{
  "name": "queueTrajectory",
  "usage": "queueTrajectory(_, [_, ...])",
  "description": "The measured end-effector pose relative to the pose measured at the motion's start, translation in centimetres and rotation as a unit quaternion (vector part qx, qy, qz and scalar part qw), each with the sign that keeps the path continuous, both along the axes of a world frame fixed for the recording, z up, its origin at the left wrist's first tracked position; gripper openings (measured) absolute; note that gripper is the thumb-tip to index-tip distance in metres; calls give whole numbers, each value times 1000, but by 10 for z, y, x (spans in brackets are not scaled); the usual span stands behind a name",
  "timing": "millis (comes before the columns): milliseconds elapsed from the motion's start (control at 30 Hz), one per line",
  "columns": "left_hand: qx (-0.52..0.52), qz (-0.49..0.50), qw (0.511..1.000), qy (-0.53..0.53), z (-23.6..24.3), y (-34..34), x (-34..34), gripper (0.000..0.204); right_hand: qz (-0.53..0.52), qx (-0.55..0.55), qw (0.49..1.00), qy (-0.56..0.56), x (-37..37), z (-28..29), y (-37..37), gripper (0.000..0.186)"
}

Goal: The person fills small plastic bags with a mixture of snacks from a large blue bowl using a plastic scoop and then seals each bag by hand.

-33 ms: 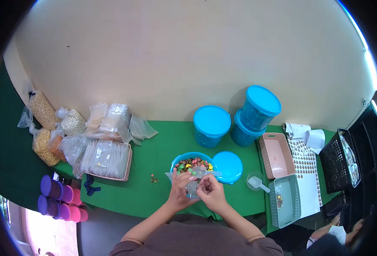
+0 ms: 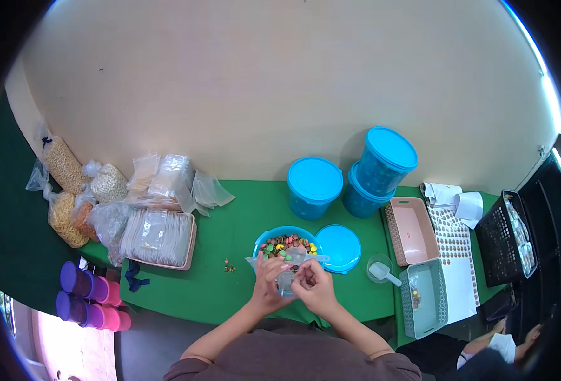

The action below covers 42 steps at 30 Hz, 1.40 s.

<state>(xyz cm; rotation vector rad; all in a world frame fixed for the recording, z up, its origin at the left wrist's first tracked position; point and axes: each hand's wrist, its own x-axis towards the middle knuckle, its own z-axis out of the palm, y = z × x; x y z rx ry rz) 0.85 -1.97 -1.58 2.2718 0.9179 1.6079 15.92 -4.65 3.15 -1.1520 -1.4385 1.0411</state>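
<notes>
Just in front of me stands a round blue tub of small colourful sweets. A clear plastic scoop lies over the sweets, its handle toward the right. My left hand is closed on a small clear plastic bag at the tub's near side. My right hand has its fingers pinched together at the bag's right edge; what exactly lies between those fingertips is hidden. Against the tub's right side rests a round blue lid.
Lidded blue tubs stand at the wall. Left are a basket of flat clear bags and bulk food bags. Right are a cup with a scoop, a pink basket, a grey-green basket, sticker sheets and a black crate.
</notes>
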Motion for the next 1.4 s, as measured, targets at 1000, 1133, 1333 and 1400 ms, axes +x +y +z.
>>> queueTrajectory(1000, [-240, -166, 767, -571, 64, 21, -40, 48, 317, -295, 820, 374, -25, -35, -1, 31])
queueTrajectory(1133, [-245, -115, 804, -529, 54, 19, -49, 52, 268, -250, 915, 169, -21, -37, 2, 34])
queueTrajectory(1333, [-175, 2, 870, -461, 63, 21, -78, 65, -32, 106, 955, -275, 9, -53, 22, 24])
queueTrajectory(1400, [-190, 18, 885, -425, 57, 19, -100, 64, -152, 142, 862, -463, 22, -53, 36, 23])
